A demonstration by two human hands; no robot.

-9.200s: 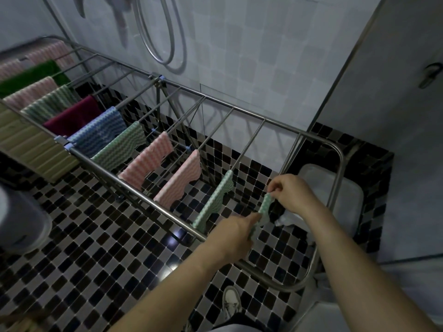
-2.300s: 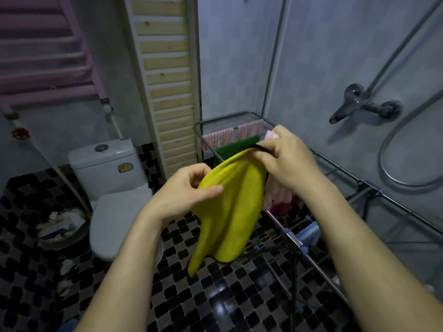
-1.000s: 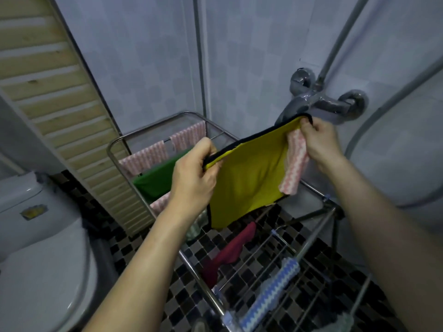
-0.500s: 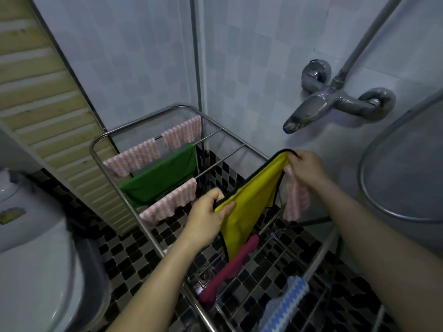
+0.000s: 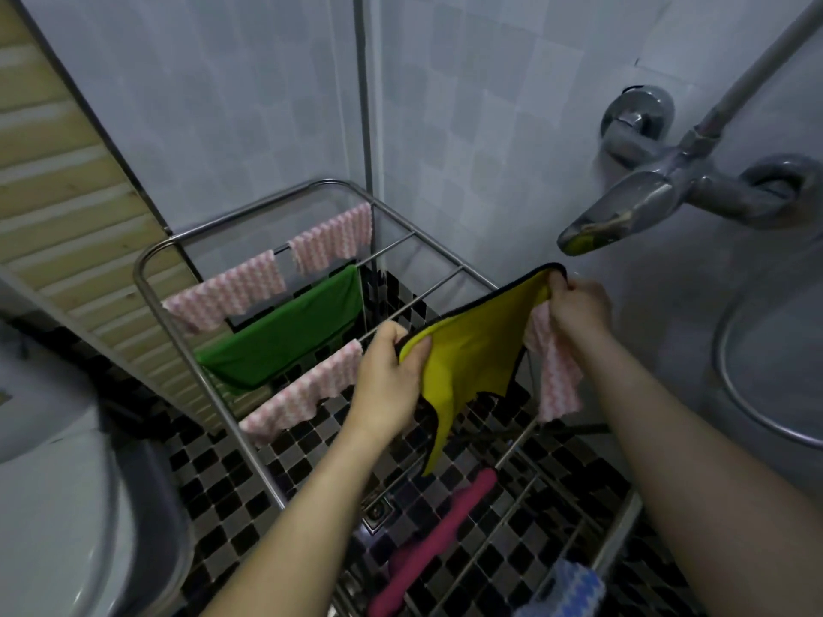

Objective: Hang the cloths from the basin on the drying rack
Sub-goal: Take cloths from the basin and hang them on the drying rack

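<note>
Spanning the drying rack (image 5: 267, 203) from near edge to wall edge, the yellow cloth (image 5: 472, 349) is stretched by its top hem just above and along a bare rung (image 5: 432, 293), one corner being pinched by the left hand (image 5: 392, 380), the other, together with a pink cloth (image 5: 556, 380), by the right hand (image 5: 576, 309).

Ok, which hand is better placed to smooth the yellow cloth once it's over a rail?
Probably the left: the left hand pinches only the yellow cloth, right beside a bare rail, while the right hand also holds a pink wavy cloth.
</note>
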